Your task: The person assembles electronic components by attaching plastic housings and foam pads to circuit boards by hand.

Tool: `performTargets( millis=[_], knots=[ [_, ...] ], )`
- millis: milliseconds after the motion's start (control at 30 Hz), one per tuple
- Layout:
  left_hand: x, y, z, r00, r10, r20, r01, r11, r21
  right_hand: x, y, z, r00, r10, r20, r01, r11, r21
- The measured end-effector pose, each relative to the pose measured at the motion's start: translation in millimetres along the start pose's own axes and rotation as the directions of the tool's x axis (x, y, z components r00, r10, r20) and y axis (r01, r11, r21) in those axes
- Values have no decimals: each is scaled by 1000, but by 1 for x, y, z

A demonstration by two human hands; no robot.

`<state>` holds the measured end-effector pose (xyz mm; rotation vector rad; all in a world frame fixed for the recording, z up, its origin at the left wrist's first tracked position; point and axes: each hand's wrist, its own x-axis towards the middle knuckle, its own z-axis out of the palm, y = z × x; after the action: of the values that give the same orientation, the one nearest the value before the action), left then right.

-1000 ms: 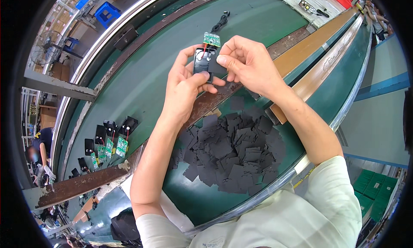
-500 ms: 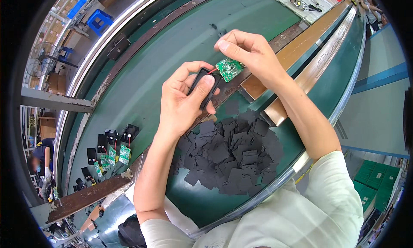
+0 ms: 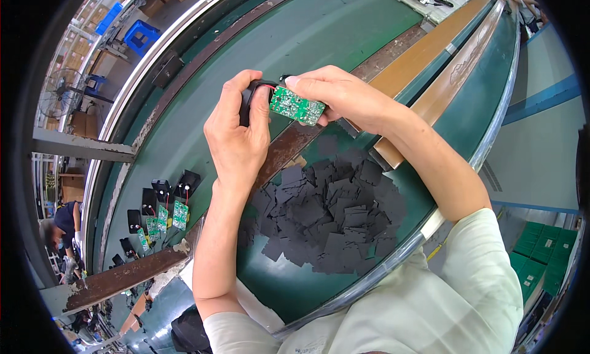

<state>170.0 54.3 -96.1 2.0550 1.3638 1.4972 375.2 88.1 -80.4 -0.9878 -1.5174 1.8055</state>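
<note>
The left hand (image 3: pixel 236 139) holds in its grip a black casing (image 3: pixel 247 96), and the right hand (image 3: pixel 344 96) pinches a green circuit board (image 3: pixel 297 106) beside it, at upper centre. I think the board is being fitted into the casing, which needs careful alignment. Lower, black foam squares (image 3: pixel 326 212) lie heaped on the green surface (image 3: pixel 184 126).

We see a glossy green circuit board (image 3: pixel 297 106), a black casing (image 3: pixel 247 96) of smooth, probably plastic, finish, a pile of matt black squares (image 3: pixel 326 216) resembling foam, a matt green belt (image 3: pixel 319 28), and worn wooden rails (image 3: pixel 430 47).
</note>
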Motion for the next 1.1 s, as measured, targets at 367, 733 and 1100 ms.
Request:
performTargets(
  millis=[367,733,1100],
  knots=[
    [-2,2,2,998,-65,-25,67,992,109,-6,8,29,797,-574,-189,386,724,-571],
    [-12,25,4,940,-288,181,340,809,-480,-1,6,24,714,-634,-295,334,680,-653],
    [-4,8,5,864,-459,205,445,507,-738,-7,10,34,805,-568,-170,450,772,-449]
  ],
)
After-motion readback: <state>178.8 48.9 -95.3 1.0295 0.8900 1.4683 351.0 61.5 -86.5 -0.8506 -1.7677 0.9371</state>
